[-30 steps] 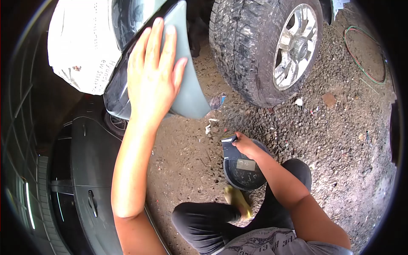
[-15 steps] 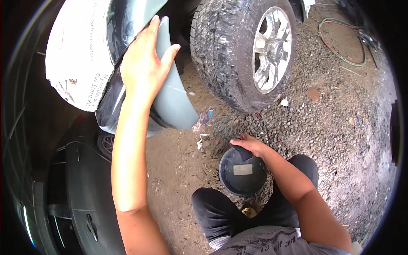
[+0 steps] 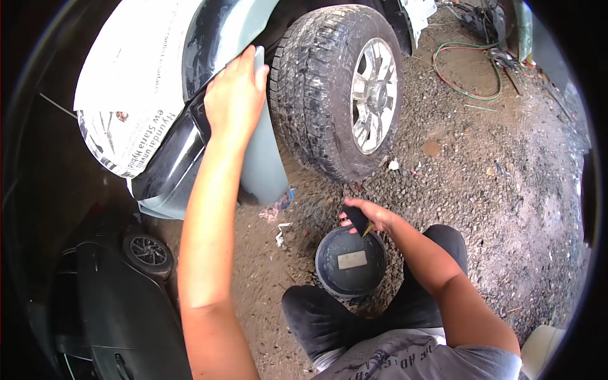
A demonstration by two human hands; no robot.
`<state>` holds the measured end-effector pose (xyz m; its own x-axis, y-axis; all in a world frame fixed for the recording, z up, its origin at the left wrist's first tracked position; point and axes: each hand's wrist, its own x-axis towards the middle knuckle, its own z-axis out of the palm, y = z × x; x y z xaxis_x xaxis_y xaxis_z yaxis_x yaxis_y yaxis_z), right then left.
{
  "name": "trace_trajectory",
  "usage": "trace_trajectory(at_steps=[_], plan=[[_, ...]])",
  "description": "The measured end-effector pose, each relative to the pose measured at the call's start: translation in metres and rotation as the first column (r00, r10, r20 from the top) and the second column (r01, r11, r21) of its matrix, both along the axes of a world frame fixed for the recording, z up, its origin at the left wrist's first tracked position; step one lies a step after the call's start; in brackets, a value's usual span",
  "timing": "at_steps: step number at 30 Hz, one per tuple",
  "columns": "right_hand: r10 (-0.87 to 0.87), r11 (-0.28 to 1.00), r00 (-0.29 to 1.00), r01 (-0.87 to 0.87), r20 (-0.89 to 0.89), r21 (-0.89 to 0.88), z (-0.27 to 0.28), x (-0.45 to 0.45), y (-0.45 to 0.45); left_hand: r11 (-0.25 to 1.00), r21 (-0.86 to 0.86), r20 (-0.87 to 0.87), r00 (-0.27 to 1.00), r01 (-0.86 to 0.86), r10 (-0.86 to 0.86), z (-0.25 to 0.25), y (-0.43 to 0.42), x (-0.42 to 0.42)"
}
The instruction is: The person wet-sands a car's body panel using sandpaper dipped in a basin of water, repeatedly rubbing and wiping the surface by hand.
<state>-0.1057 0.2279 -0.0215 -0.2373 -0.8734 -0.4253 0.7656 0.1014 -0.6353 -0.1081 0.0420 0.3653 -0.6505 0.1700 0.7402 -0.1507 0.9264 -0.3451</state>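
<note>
My left hand [image 3: 235,101] lies on the grey-green edge of the car's bumper [image 3: 261,161], its fingers bent over the top by the wheel arch. Between the fingers of my right hand [image 3: 370,216] is a dark piece of sandpaper [image 3: 357,219], folded, with a brownish edge. That hand is above the rim of a round black basin [image 3: 326,278] standing on the gravel. A pale rectangular block [image 3: 352,260] shows inside the basin.
A muddy tyre [image 3: 304,95] with a silver rim stands beside the bumper. Newsprint [image 3: 136,76] covers the car's upper part. A dark car [image 3: 126,304] is at the lower left. A green and red hose [image 3: 465,97] lies at the upper right, and a whitish container [image 3: 542,348] at the lower right.
My left hand has gone from lying flat with fingers extended to curling over the bumper's edge. My right hand has lifted the sandpaper off the basin and turned it. The view has shifted.
</note>
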Motion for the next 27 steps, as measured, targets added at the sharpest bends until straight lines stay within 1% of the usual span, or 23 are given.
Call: trace_trajectory(at_steps=[1,2,3,5,6,8,10,11,13,14,15,17,20,23,24,25,27], plan=[[-0.055,0.998,0.995,0.053,-0.081,-0.024,0.006,0.003,0.001,0.997,-0.062,0.039,0.998,0.05,-0.048,0.003,-0.004,0.005],[-0.063,0.997,0.994,0.058,-0.094,-0.049,0.004,0.003,0.0,0.993,-0.098,0.099,0.993,0.066,-0.057,0.006,-0.008,0.01],[-0.065,0.991,0.996,0.056,-0.069,-0.118,0.011,0.006,0.003,0.991,-0.105,0.107,0.992,0.085,-0.073,0.007,-0.01,0.012],[-0.121,0.99,0.989,0.114,-0.084,-0.085,0.024,0.009,0.008,0.987,-0.117,0.118,0.988,0.111,-0.098,0.008,-0.015,0.013],[-0.141,0.988,0.983,0.131,-0.121,-0.085,0.022,0.007,0.008,0.985,-0.119,0.094,0.989,0.127,-0.116,0.007,-0.015,0.013],[-0.174,0.983,0.966,0.161,-0.19,-0.085,0.006,0.004,0.009,0.992,-0.091,0.079,0.993,0.09,-0.083,0.006,-0.012,0.01],[-0.187,0.981,0.955,0.171,-0.231,-0.087,0.004,0.002,0.009,0.995,-0.082,0.046,0.998,0.052,-0.048,0.005,-0.009,0.007],[-0.19,0.981,0.948,0.173,-0.257,-0.087,0.005,0.0,0.01,0.998,-0.056,0.039,0.999,0.006,-0.004,0.003,-0.006,0.005],[-0.189,0.982,0.944,0.174,-0.271,-0.081,0.002,-0.002,0.006,0.99,0.028,0.1,0.985,-0.142,0.138,0.006,0.007,0.001],[-0.187,0.982,0.943,0.175,-0.274,-0.069,0.003,-0.002,0.005,0.986,0.032,0.085,0.984,-0.161,0.158,0.005,0.009,-0.002],[-0.188,0.982,0.943,0.179,-0.275,-0.057,0.004,-0.002,0.005,0.988,-0.003,0.051,0.987,-0.156,0.155,0.006,0.011,-0.001],[-0.175,0.984,0.937,0.172,-0.301,-0.038,0.004,-0.004,0.004,0.983,0.017,0.096,0.978,-0.185,0.183,0.006,0.011,0.004],[-0.161,0.986,0.93,0.164,-0.331,-0.021,0.002,-0.006,0.002,0.98,0.041,0.066,0.979,-0.196,0.193,0.004,0.005,0.014],[-0.164,0.986,0.92,0.163,-0.356,-0.032,0.011,-0.007,0.007,0.959,0.189,0.184,0.967,-0.212,0.177,0.017,-0.004,0.042],[-0.162,0.986,0.918,0.162,-0.363,-0.031,0.016,-0.007,0.009,0.959,0.193,0.123,0.974,-0.21,0.188,0.018,-0.006,0.053],[-0.16,0.987,0.916,0.16,-0.368,-0.031,0.021,-0.008,0.011,0.947,0.234,0.142,0.972,-0.219,0.19,0.019,-0.015,0.062],[-0.155,0.988,0.915,0.152,-0.373,-0.036,0.026,-0.008,0.011,0.976,0.211,0.035,0.998,-0.057,0.051,0.017,-0.023,0.067]])
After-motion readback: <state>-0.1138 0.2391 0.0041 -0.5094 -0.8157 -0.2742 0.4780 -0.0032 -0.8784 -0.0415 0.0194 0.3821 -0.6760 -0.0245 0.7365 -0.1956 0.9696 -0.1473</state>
